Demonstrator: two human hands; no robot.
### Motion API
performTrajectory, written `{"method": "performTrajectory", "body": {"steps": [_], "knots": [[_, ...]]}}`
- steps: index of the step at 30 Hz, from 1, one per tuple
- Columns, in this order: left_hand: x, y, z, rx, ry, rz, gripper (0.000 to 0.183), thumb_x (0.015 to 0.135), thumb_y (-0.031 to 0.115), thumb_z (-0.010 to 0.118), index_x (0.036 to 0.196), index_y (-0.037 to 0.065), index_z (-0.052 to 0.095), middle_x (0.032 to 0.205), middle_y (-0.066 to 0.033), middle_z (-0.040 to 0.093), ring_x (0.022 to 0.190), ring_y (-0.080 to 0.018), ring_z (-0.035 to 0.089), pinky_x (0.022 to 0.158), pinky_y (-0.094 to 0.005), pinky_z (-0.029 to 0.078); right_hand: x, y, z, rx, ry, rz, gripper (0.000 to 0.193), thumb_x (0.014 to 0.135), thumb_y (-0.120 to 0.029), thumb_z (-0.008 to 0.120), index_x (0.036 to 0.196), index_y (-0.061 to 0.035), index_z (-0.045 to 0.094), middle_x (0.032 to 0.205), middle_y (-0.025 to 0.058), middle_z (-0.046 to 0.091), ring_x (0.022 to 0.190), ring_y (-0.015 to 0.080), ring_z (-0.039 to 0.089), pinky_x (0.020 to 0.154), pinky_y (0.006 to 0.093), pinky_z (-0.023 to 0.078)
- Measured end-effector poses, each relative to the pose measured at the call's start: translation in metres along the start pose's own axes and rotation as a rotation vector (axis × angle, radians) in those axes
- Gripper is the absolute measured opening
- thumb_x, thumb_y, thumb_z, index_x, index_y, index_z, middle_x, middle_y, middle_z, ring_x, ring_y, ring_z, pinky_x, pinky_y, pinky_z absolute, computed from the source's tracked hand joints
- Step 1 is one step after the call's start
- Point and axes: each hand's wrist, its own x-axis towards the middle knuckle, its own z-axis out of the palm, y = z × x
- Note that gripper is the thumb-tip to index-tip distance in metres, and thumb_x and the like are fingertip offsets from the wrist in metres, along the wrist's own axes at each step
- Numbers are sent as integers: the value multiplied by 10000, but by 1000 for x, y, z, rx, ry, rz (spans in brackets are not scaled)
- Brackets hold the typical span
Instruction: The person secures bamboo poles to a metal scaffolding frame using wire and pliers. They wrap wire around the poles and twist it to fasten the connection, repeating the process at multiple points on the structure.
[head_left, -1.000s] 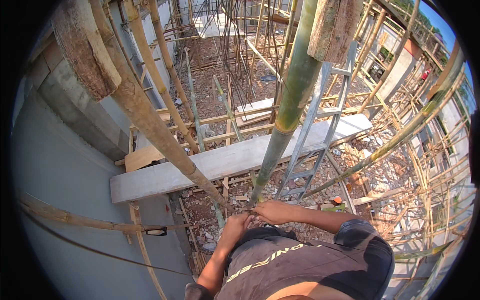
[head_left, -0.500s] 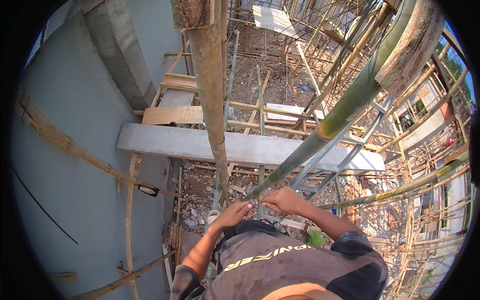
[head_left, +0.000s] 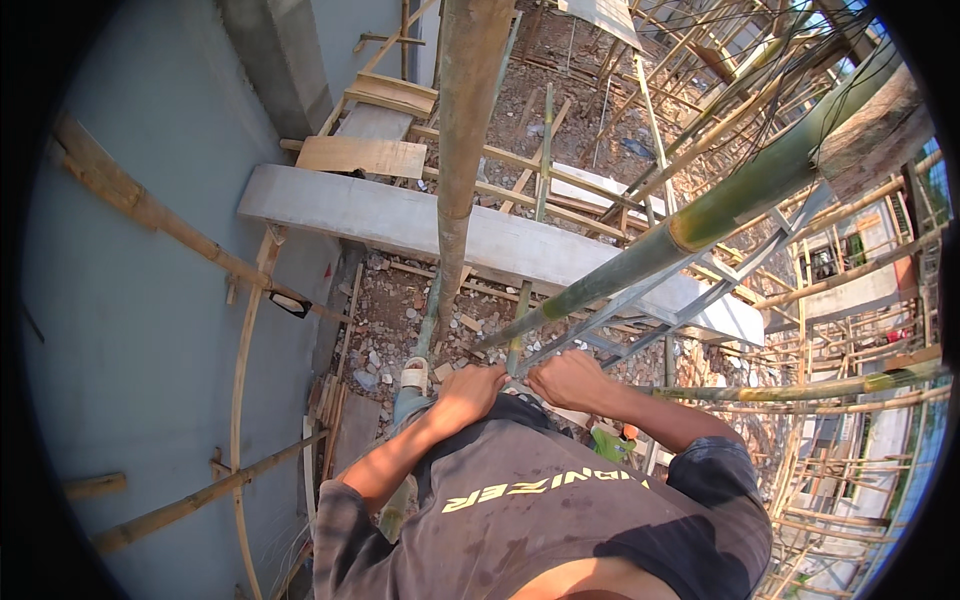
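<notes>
Where the grey wall [head_left: 150,330] falls away at the left, the left hand [head_left: 468,392] sits closed over the foot of the green bamboo pole [head_left: 690,235] (glossy, yellowing at one joint), which slants up to the right. Right hand [head_left: 572,380], just beside, curls shut on the same pole. Concrete beam [head_left: 380,215] and rubble [head_left: 390,320] lie far below.

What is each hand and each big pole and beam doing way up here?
Left hand: closed around the bamboo joint.
Right hand: closed on the same joint, beside the left.
Green bamboo pole: slanted, running to the hands.
Brown bamboo pole: upright, weathered.
Grey concrete beam: lying level below, bare.
Flat wooden board: resting flat by the beam.
</notes>
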Motion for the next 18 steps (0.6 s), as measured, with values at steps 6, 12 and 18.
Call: {"method": "performTrajectory", "body": {"steps": [6, 12, 18], "knots": [[-5, -13, -11, -232, -56, 216, 219, 1019, 242, 553, 949, 53, 639, 811, -193, 656, 797, -427, 643, 700, -490, 478, -7, 10, -4, 235, -16, -83, 308, 999, -283, 563, 845, -54, 700, 676, 171, 654, 689, 396, 669, 643, 497, 526], [-7, -18, -15, -330, -78, 223, 242, 1028, 239, 533, 928, 41, 630, 792, -181, 632, 784, -409, 623, 706, -468, 468, -5, 7, -13, 525, -61, -114, 291, 995, -264, 569, 842, -71, 724, 706, 170, 669, 707, 378, 669, 666, 486, 517], [-11, -35, -5, -348, 28, 124, 280, 1043, 264, 498, 976, 45, 659, 858, -179, 680, 881, -419, 655, 761, -481, 490, -10, 19, -12, 320, -6, 76, 224, 957, -236, 597, 908, -79, 749, 783, 159, 708, 776, 359, 692, 711, 467, 530]]}}
